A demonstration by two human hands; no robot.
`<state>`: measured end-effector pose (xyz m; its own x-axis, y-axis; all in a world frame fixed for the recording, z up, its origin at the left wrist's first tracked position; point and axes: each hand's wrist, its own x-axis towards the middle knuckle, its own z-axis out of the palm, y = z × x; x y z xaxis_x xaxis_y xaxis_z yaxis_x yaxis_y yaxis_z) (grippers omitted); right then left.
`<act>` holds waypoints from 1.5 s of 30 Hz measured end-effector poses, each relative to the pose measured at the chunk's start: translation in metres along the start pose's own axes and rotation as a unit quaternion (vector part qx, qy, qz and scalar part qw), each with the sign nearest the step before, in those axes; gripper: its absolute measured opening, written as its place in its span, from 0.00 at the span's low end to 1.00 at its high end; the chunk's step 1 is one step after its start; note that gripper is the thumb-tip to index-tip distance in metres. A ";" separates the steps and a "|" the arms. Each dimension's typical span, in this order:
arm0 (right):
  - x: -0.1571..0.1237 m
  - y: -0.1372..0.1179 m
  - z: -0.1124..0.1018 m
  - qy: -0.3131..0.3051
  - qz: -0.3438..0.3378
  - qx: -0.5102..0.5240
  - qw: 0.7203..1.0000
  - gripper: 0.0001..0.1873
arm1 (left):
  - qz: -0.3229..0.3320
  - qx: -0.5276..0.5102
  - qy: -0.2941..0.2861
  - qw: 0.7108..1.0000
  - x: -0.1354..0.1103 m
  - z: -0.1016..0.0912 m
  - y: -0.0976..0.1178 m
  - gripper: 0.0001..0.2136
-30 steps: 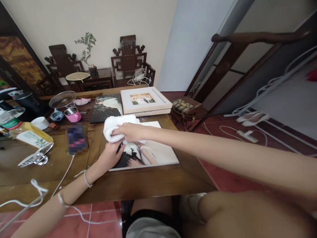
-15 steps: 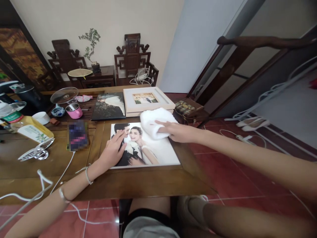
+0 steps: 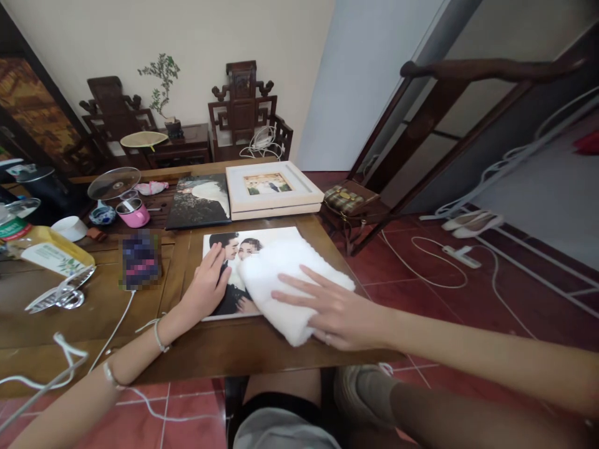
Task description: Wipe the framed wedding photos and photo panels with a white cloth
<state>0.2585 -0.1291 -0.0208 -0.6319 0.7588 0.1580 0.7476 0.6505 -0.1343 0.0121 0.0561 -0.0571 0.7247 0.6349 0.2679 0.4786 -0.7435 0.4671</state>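
Observation:
A large glossy wedding photo print (image 3: 219, 249) lies flat on the wooden table (image 3: 201, 352) in front of me. My left hand (image 3: 206, 288) rests flat on the print's left edge with fingers spread, holding it down. My right hand (image 3: 334, 308) lies flat with fingers stretched out on a white towel (image 3: 276, 277), which covers the print's right half and near right corner.
Behind the print lie a dark photo print (image 3: 199, 201) and a white framed photo (image 3: 271, 187). To the left are a pink cup (image 3: 133, 213), a yellow packet (image 3: 51, 252), a metal clip (image 3: 58, 294) and white cables (image 3: 70, 355). A wooden chair (image 3: 440, 118) stands to the right.
My right hand has swept the towel from the print's far left corner across to the far right, then down toward the near right. The left hand stayed pressed on the left edge.

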 end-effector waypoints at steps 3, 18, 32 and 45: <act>-0.002 0.001 0.004 0.022 -0.011 0.003 1.000 0.08 | 0.005 0.002 -0.005 1.000 0.002 0.001 -0.001 0.24; 0.011 0.032 -0.034 -0.096 0.111 0.009 0.989 0.15 | 0.012 0.000 0.014 1.000 0.002 0.003 -0.005 0.22; 0.017 0.026 -0.001 0.012 0.035 0.034 0.999 0.10 | 0.027 0.007 0.001 1.000 0.003 0.004 -0.007 0.23; 0.045 0.064 -0.016 0.006 0.164 0.069 0.984 0.14 | 0.011 -0.001 0.000 1.000 0.002 0.001 -0.004 0.23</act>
<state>0.2809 -0.0540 -0.0065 -0.3581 0.9289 0.0949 0.8758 0.3694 -0.3108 0.0120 0.0599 -0.0591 0.7346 0.6187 0.2785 0.4623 -0.7568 0.4621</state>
